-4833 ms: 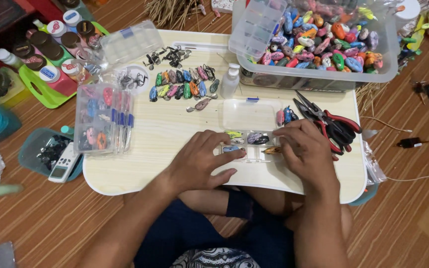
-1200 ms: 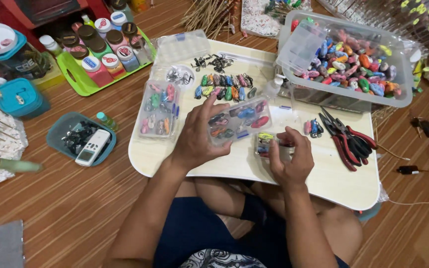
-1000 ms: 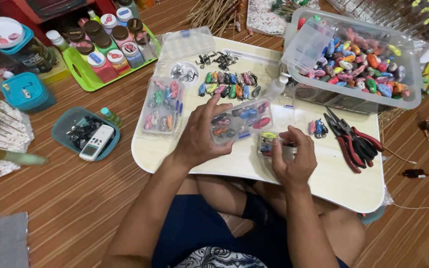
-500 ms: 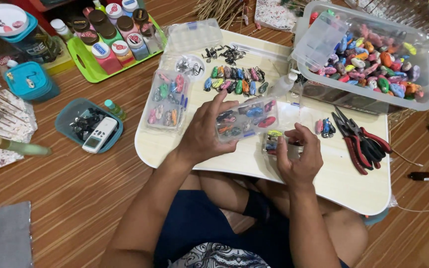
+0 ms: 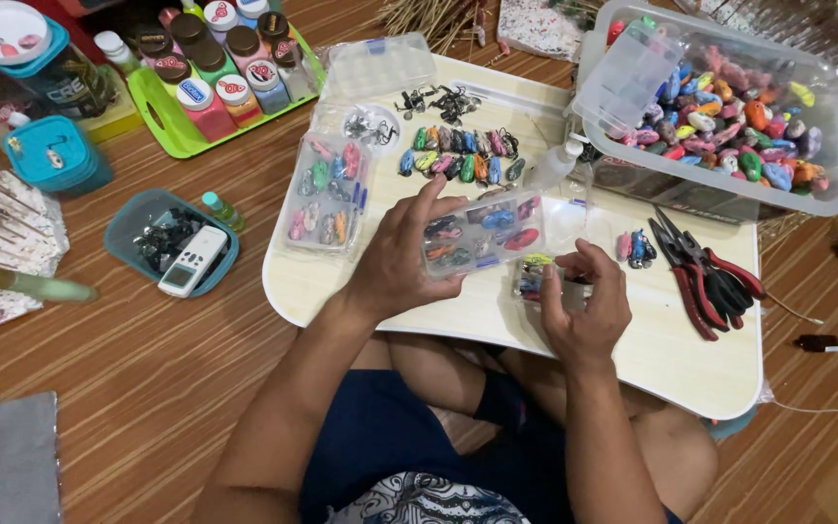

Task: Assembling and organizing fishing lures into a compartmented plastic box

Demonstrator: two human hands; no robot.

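Mid-frame, the left hand point(image 5: 402, 262) clamps a clear compartment box point(image 5: 482, 233) of coloured lures, its long axis running left-right, tilted up rightward. Just below-right, the right hand point(image 5: 586, 311) pinches a small lure packet point(image 5: 535, 277), nearer that packet.

Left hand point(image 5: 402, 260) raised, fingers curled — right hand point(image 5: 586, 309) pinching.

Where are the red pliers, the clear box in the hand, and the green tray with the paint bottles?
Red pliers point(image 5: 705, 277): head view, on the red handles.
Clear box point(image 5: 482, 231): head view, on its lid, held by the left hand point(image 5: 402, 260).
Green tray point(image 5: 162, 121): head view, on its near rim.
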